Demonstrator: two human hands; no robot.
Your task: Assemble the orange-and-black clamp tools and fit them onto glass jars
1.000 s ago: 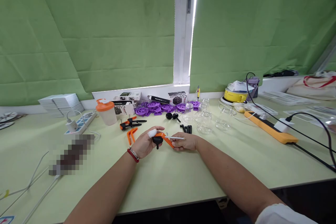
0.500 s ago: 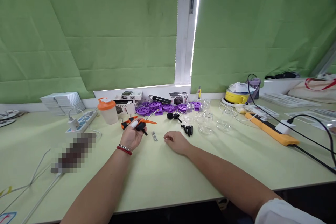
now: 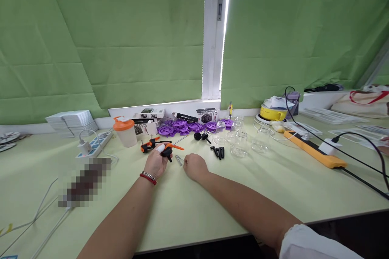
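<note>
My left hand (image 3: 156, 162) is closed around a black part with a black stem and a long orange arm (image 3: 167, 150), held up above the table. Beside it, my right hand (image 3: 195, 166) rests low over the tabletop with thumb and fingers pinched together. Those fingertips are right by several thin silver screws (image 3: 179, 160); whatever they pinch is too small to make out. Behind my left hand lie more orange-and-black pieces (image 3: 148, 145). Two black round-headed pieces with stems (image 3: 198, 136) and several short black handles (image 3: 218, 152) lie beyond my right hand.
Purple wheel-shaped parts (image 3: 179, 126) and cup-holder boxes (image 3: 206, 115) line the wall. Clear glass vessels (image 3: 239, 149) stand right of centre. An orange-lidded shaker (image 3: 125, 131) is at left. An orange power strip (image 3: 313, 149), a yellow pot (image 3: 273, 112) and cables occupy the right.
My right hand has moved left to the screws, and its fingers have closed into a pinch. My left hand has come slightly nearer and right, still holding the black-and-orange part.
</note>
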